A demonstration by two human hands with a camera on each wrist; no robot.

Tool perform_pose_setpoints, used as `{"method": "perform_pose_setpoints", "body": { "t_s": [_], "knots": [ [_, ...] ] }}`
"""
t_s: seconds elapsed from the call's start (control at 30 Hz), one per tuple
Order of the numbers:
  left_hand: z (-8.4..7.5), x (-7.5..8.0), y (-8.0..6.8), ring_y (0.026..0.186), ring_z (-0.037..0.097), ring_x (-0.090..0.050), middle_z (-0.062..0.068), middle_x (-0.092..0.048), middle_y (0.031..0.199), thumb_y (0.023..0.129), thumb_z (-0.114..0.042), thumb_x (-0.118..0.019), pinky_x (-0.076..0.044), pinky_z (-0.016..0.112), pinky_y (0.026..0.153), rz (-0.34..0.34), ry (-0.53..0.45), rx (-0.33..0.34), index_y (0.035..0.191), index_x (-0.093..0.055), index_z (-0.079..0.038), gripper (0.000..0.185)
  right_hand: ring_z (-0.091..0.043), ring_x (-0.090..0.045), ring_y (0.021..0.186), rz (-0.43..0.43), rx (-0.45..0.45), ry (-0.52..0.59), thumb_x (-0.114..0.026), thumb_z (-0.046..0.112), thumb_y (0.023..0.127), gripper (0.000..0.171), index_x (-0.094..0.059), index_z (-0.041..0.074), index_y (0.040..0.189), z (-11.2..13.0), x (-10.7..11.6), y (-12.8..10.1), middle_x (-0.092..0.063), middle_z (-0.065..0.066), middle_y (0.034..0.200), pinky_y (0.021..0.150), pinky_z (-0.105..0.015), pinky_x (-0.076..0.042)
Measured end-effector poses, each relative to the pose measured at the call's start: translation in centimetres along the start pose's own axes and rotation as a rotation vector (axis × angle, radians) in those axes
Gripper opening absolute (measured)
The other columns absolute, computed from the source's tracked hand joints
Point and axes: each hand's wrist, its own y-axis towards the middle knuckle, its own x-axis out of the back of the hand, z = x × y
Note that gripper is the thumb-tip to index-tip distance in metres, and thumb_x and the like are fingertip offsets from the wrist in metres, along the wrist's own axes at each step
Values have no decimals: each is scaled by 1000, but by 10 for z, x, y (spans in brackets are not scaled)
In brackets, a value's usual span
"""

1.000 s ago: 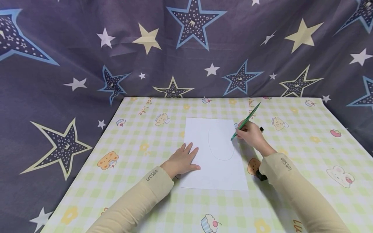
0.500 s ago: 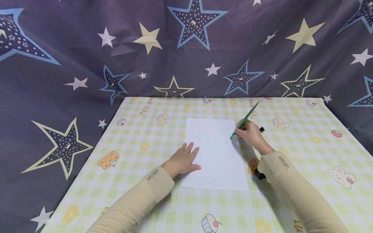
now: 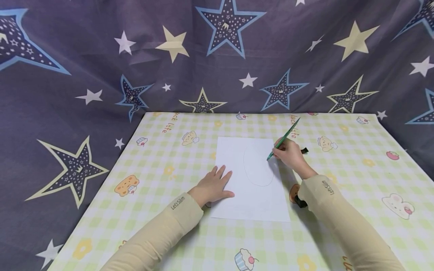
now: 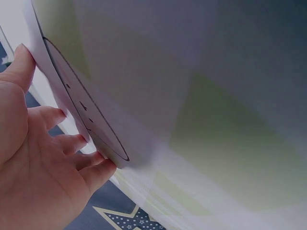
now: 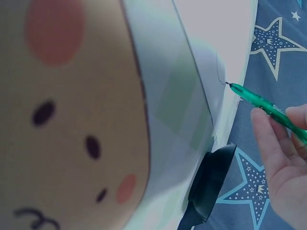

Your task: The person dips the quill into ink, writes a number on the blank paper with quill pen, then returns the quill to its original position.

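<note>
The right hand (image 3: 288, 155) pinches a green pen (image 3: 283, 139), and its tip touches the white paper (image 3: 251, 199) in the middle of the bench (image 3: 162, 233). It is drawing an egg shape (image 3: 258, 165) there. The line looks almost joined up, so I think the next move needs a slow, steady curve. The left hand (image 3: 211, 186) lies flat with fingers spread on the paper's left edge. Both sleeves say "Lets Slim" (image 3: 177, 203). The cloth seems to say "luck life" (image 3: 168, 122).
</note>
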Motion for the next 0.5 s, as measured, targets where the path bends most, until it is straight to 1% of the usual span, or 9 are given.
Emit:
{"method": "perform_pose_setpoints", "body": {
  "t_s": [0.07,0.13,0.3,0.5],
  "knots": [
    [0,-1,1,136,36,-8,14,-12,152,87,-55,-49,-15,42,109,3,4,2,147,-23,-12,78,-28,-63,76,-1,5,-2,-55,3,89,10,-53,-4,96,0,-1,0,-62,-18,84,68,-40,-54],
    [1,-2,1,136,36,-8,13,-11,152,87,-55,-49,-15,42,109,3,9,4,147,-22,-12,78,-27,-63,74,-4,8,-13,-55,4,89,9,-54,-4,95,1,-1,0,-63,-17,83,66,-39,-54],
    [1,-3,2,137,35,-7,13,-10,152,88,-56,-48,-15,42,109,5,13,5,148,-21,-13,79,-24,-62,72,-14,10,-56,-55,5,89,9,-55,-3,93,2,-2,2,-64,-15,81,59,-31,-52],
    [1,-2,1,136,36,-8,14,-11,152,88,-55,-49,-15,43,109,2,13,-1,147,-22,-12,78,-25,-62,70,-19,8,-64,-55,5,88,10,-55,-3,93,2,-4,3,-64,-14,78,56,-29,-48]
  ]
}}
